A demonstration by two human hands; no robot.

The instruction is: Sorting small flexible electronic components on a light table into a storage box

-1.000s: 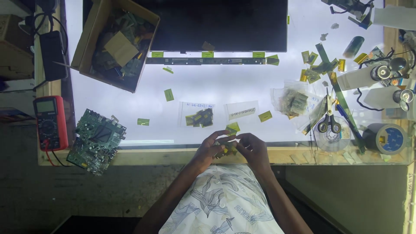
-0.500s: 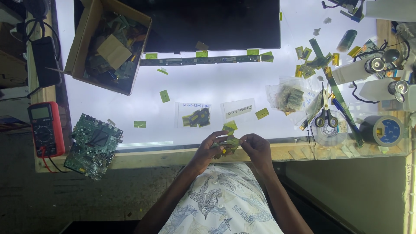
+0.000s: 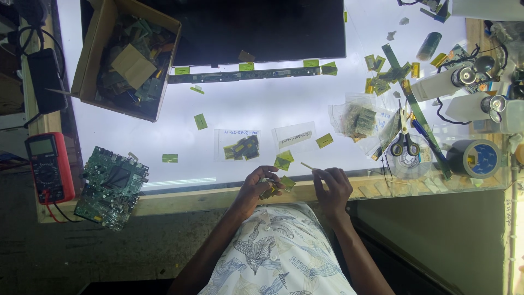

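Note:
My left hand is closed around a small stack of green-gold flex chips at the table's near wooden edge. A short way to the right, my right hand pinches one thin gold strip between fingertips, its end pointing up-left. Just beyond the hands, a loose green chip lies on the lit white table. Two clear bags sit further up: one holding several chips, one flat and labelled.
A dark screen panel fills the table's far side, a cardboard box of parts far left. A green circuit board and a red multimeter lie left. Scissors, tape roll and chip bags crowd the right.
My hands have come apart: the right hand moved right, drawing one thin strip out of the stack held in the left.

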